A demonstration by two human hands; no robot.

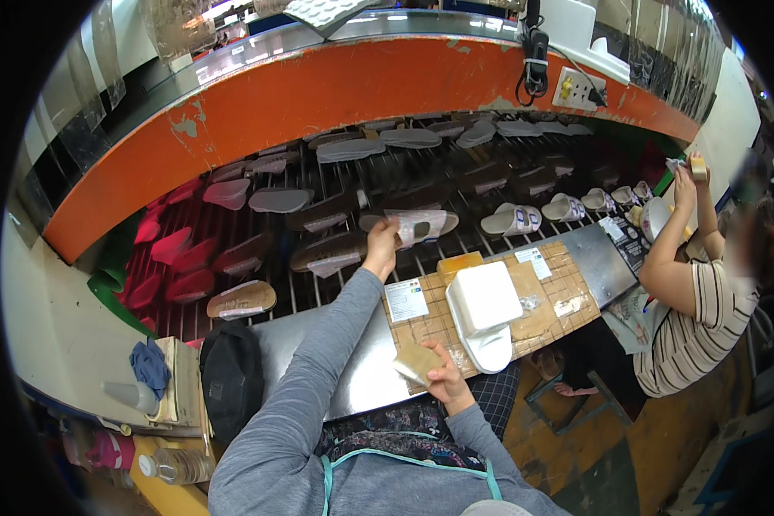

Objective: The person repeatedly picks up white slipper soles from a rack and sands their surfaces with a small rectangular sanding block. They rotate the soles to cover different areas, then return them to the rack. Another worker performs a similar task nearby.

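Sandal (421, 225) pinched in left hand (383, 245) over the rack's (318, 185) near edge, tan pad (415, 363) clamped in right hand (443, 371) at the bench's (353, 361) near edge; best lowered flat, clear of neighbouring soles.

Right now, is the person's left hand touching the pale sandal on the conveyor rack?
Touching. The head view shows the left hand with fingers closed over the edge of the pale sandal, no gap between them.

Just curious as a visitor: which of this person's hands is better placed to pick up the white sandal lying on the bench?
Probably the right hand: it lies beside the white sandal, though its fingers hold a tan pad. The left hand is stretched out to a sandal on the rack.
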